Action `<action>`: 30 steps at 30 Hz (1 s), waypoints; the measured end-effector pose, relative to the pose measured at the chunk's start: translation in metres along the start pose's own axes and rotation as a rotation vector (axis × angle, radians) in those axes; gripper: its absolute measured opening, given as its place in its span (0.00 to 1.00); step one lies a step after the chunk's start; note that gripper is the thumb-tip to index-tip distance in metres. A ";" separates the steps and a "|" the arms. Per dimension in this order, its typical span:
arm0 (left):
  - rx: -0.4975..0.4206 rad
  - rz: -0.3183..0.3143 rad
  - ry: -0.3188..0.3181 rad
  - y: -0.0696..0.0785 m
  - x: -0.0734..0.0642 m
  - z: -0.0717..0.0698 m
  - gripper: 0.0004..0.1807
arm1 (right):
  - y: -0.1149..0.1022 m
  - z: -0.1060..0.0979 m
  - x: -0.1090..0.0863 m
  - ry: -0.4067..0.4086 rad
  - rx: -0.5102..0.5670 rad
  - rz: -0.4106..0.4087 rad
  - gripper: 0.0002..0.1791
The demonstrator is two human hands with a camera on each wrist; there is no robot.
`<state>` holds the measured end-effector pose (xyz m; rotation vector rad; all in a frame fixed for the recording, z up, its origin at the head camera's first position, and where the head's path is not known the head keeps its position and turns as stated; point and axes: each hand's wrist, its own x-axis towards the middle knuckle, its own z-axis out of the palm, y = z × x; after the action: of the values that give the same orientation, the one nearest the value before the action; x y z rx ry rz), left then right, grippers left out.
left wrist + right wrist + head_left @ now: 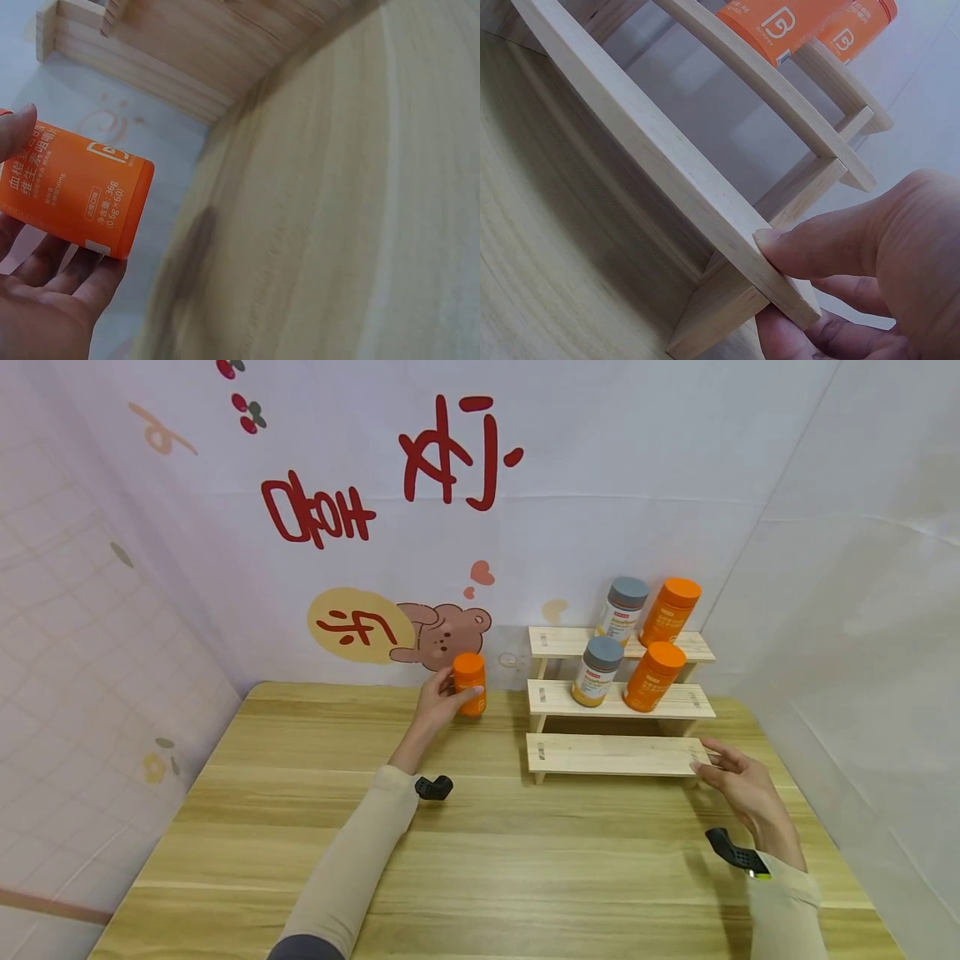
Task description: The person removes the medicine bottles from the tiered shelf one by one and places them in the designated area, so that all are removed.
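Note:
My left hand (441,700) grips an orange bottle (470,683) with an orange lid, left of a three-step wooden rack (600,754). In the left wrist view the thumb lies across the printed side of the bottle (79,187) and the fingers wrap behind it. My right hand (742,783) holds the right end of the rack's lowest step. Seen from the right wrist, the thumb (817,240) presses on the top of that board (675,172) while the other fingers curl beneath.
On the top step stand a grey-lidded bottle (622,610) and an orange bottle (671,612). The middle step carries another grey-lidded bottle (597,672) and orange bottle (654,677). A printed cloth wall (637,468) rises behind the wooden table (540,860).

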<state>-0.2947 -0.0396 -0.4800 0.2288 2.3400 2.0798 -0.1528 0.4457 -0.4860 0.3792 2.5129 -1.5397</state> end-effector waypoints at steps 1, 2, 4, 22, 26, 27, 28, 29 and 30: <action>0.003 -0.004 0.003 -0.002 0.000 -0.001 0.30 | 0.000 0.000 0.000 -0.001 -0.002 -0.001 0.47; 0.005 -0.009 0.006 -0.003 -0.001 -0.001 0.31 | 0.000 0.000 0.000 -0.001 -0.001 -0.001 0.47; 0.002 -0.021 0.009 -0.007 -0.001 -0.002 0.31 | 0.000 0.000 0.000 -0.002 0.000 -0.002 0.47; -0.005 -0.046 0.020 -0.029 -0.007 0.000 0.32 | -0.001 0.000 -0.001 -0.004 0.016 -0.004 0.47; -0.009 -0.041 0.022 -0.031 -0.008 0.000 0.31 | -0.001 0.000 -0.002 -0.003 -0.004 0.002 0.47; -0.010 -0.040 0.020 -0.031 -0.009 0.001 0.31 | -0.001 0.000 -0.002 -0.005 -0.008 0.003 0.47; -0.011 -0.038 0.019 -0.031 -0.009 0.001 0.31 | -0.002 0.000 -0.002 -0.001 -0.011 0.006 0.47; -0.012 -0.035 0.017 -0.031 -0.010 0.001 0.31 | -0.001 0.000 -0.002 -0.003 -0.013 0.006 0.47; -0.014 -0.032 0.015 -0.031 -0.010 0.001 0.31 | -0.001 0.000 -0.001 -0.004 -0.017 0.008 0.47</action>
<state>-0.2881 -0.0433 -0.5116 0.1751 2.3209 2.0895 -0.1519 0.4453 -0.4845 0.3831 2.5166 -1.5143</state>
